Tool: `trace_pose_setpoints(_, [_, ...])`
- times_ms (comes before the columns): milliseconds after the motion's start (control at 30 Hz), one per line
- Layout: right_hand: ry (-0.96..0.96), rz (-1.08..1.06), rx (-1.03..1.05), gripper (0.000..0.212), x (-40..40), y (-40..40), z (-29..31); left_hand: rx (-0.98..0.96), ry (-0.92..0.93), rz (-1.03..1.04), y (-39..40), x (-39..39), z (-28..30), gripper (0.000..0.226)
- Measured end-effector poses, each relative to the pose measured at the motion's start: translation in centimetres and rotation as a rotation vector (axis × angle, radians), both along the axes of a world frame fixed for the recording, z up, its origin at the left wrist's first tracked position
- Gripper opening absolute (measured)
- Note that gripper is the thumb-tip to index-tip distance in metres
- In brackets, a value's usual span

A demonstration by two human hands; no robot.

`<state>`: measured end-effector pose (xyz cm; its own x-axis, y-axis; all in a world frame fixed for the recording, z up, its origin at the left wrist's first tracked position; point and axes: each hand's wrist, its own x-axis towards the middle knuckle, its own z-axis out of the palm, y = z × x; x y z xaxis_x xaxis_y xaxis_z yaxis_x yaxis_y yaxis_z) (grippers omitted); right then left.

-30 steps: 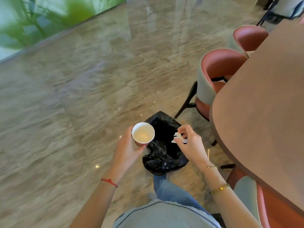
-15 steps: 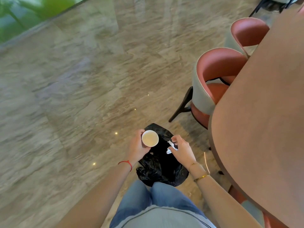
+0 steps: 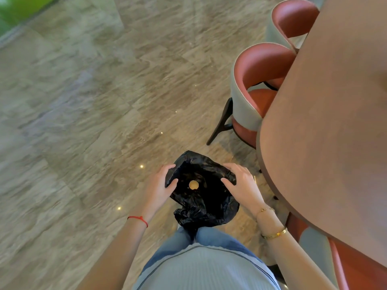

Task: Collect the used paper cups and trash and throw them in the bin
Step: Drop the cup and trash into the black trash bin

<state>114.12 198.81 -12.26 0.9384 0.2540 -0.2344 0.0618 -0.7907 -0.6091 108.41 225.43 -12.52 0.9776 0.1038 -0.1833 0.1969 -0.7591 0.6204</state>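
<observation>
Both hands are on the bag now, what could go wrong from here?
1. The black bag is loose and crumpled; the left hand and right hand only pinch its rim, so it may slip shut.
2. The table edge sits close beside the right arm; a bump seems possible.

Left hand [image 3: 160, 185] and right hand [image 3: 240, 185] low, apart, fingers curled, thumbs inward, apparently both gripping.

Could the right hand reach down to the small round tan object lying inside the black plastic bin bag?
Probably yes. The right hand grips the black plastic bin bag at its rim, the left hand spreads the other side, and the small round tan object lies uncovered below the opening.
</observation>
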Motion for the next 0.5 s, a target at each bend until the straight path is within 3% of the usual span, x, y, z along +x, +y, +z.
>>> trace_pose_setpoints(500, [-0.183, -0.135, 0.008, 0.039, -5.3, -2.7, 4.1, 0.104, -0.143, -0.125, -0.6, -3.0, 6.4, 0.038])
